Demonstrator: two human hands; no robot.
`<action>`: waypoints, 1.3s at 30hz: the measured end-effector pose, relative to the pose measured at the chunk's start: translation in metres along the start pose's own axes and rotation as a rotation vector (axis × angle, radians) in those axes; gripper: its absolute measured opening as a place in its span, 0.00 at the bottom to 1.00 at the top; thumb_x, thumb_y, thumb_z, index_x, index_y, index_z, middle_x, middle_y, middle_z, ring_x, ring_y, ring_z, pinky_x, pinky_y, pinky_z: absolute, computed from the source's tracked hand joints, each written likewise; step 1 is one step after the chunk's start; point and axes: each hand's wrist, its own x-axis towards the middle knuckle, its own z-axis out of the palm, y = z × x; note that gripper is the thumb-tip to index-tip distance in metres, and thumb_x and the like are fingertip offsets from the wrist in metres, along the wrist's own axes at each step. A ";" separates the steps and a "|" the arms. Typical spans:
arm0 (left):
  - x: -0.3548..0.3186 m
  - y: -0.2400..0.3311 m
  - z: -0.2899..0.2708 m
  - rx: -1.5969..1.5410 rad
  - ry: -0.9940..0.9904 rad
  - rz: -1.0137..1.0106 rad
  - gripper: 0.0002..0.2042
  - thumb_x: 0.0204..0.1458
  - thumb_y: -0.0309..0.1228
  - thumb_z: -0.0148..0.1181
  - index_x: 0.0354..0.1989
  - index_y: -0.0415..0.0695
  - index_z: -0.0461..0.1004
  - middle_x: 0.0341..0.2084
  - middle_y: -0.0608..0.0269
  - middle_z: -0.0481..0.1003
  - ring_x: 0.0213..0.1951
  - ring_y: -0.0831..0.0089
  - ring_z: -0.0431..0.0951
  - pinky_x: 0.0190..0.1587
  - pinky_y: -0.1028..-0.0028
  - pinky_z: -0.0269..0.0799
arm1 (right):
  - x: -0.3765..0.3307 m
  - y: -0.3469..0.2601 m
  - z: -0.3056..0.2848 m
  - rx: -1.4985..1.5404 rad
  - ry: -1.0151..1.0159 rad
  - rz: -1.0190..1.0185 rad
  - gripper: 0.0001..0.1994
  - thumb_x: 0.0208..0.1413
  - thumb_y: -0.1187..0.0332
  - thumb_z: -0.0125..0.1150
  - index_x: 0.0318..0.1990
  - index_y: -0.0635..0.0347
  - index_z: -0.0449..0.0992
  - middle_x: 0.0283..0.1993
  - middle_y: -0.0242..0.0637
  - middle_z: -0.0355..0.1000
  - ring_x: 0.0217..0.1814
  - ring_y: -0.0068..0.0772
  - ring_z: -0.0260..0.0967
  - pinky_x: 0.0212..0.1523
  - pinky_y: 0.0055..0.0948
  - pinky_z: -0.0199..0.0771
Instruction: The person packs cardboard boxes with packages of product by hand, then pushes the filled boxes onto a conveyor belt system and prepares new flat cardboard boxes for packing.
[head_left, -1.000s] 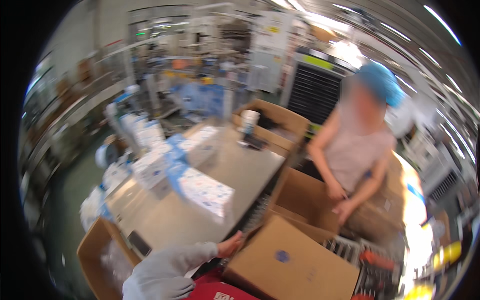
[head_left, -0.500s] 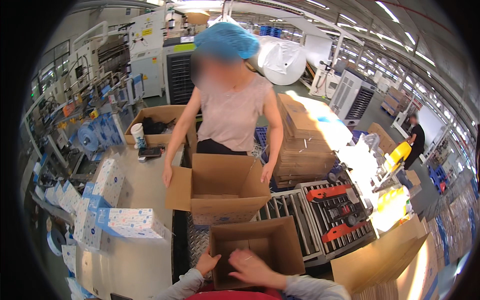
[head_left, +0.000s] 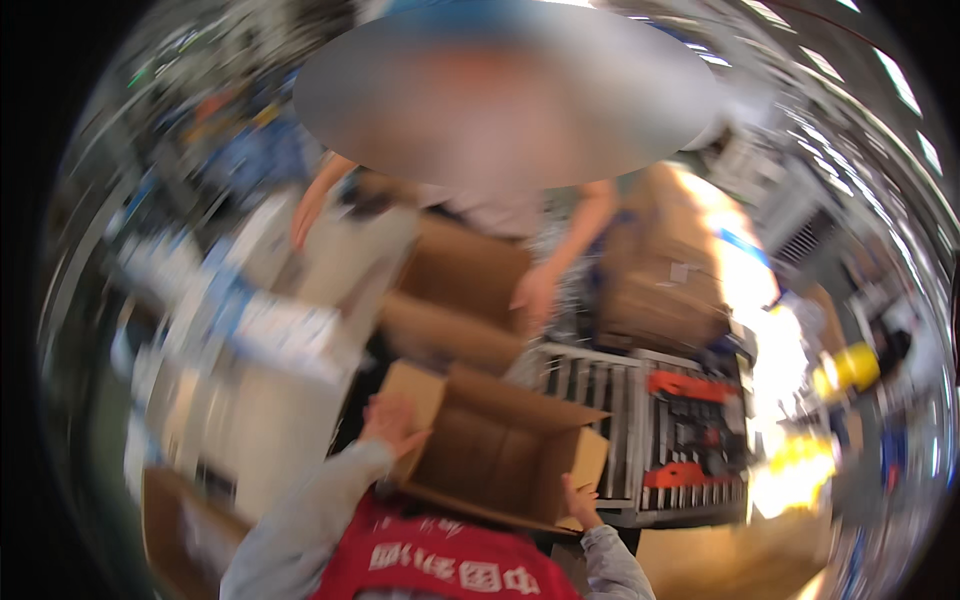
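An open cardboard box (head_left: 490, 455) stands close in front of me, side flaps turned outward and its inside bare. My left hand (head_left: 393, 425) lies against its left flap with the fingers stretched out. At the opposite side, my right hand (head_left: 580, 500) grips the right flap, thumb on the inner face. Just beyond stands a second open carton (head_left: 462, 270). A co-worker's hand (head_left: 538, 295) is by that carton's right wall, and the same person's other hand (head_left: 303, 228) hangs over the table. Motion blur softens much of the picture.
White and blue patterned packs (head_left: 290, 330) lie on the pale table (head_left: 250, 440) at left. A roller conveyor (head_left: 590, 400) bearing orange parts (head_left: 690, 385) runs at right. Stacked flat cartons (head_left: 665, 270) stand behind it. Another open box (head_left: 180, 530) sits at lower left.
My hands have moved apart to opposite sides of the near box, whose side flaps now stand outward. The co-worker's left-side hand has left the far carton. The whole view has shifted.
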 end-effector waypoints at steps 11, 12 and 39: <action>-0.073 -0.052 -0.077 -1.147 -0.090 -0.008 0.26 0.54 0.50 0.57 0.48 0.38 0.74 0.38 0.47 0.78 0.40 0.61 0.78 0.45 0.66 0.73 | 0.011 -0.119 -0.008 -0.835 -0.719 0.038 0.32 0.53 0.44 0.58 0.45 0.72 0.75 0.41 0.52 0.75 0.36 0.39 0.74 0.33 0.35 0.75; -0.090 -0.077 -0.081 -1.121 0.121 -0.150 0.22 0.55 0.46 0.58 0.48 0.39 0.74 0.35 0.52 0.78 0.37 0.66 0.78 0.42 0.69 0.73 | -0.033 -0.184 -0.029 -1.017 -0.788 0.002 0.34 0.51 0.41 0.59 0.42 0.72 0.76 0.39 0.52 0.76 0.31 0.37 0.75 0.28 0.34 0.77; -0.173 -0.335 -0.015 -0.662 0.545 -1.134 0.13 0.48 0.43 0.59 0.24 0.45 0.75 0.21 0.55 0.76 0.29 0.53 0.77 0.34 0.58 0.72 | -0.234 -0.412 0.188 -0.530 -0.768 -1.274 0.21 0.57 0.62 0.59 0.55 0.62 0.69 0.45 0.44 0.72 0.48 0.48 0.69 0.47 0.38 0.69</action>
